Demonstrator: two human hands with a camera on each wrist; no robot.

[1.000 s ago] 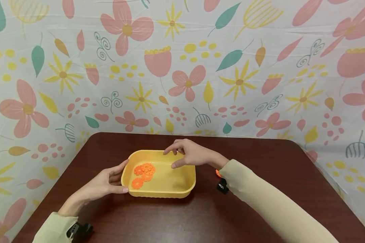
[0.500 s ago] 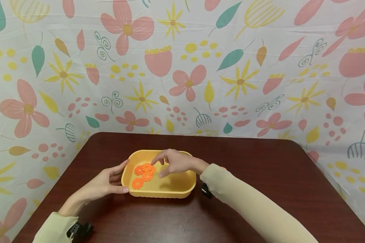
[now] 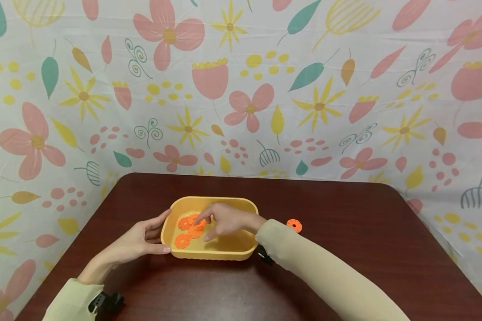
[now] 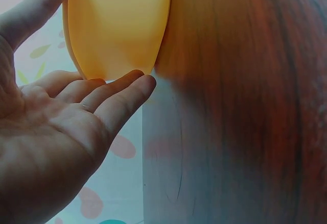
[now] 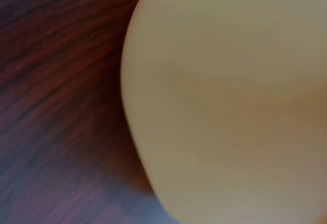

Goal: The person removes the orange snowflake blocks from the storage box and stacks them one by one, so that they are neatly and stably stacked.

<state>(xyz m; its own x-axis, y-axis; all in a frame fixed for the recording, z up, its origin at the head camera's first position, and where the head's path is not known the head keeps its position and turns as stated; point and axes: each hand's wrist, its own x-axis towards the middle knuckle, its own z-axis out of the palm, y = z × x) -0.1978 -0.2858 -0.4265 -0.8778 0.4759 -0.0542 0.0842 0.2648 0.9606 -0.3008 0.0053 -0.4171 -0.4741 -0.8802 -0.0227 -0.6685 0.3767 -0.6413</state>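
A yellow rectangular tub [image 3: 225,256] with rounded corners stands on the table, several orange notched plastic discs [image 3: 182,241] lying in its left half. My left hand [image 3: 131,243] holds the tub's left end, thumb at the front corner and index finger at the back one. In the left wrist view its fingers lie against the tub wall [image 4: 117,25]. My right hand [image 3: 228,220] reaches into the tub, thumb and index finger apart, the index fingertip right at the heaped discs. A blurred yellowish curved surface [image 5: 219,96] fills most of the right wrist view, which hides that hand.
One more orange disc [image 3: 290,224] lies on the dark brown table [image 3: 345,232], right of the tub and close by the right sleeve [image 3: 305,254]. Behind the table hangs a flower-patterned cloth [image 3: 249,147].
My right hand has moved left and down into the tub, as far as the discs. The loose disc on the table shows fully from behind the sleeve. The left hand and tub stay put.
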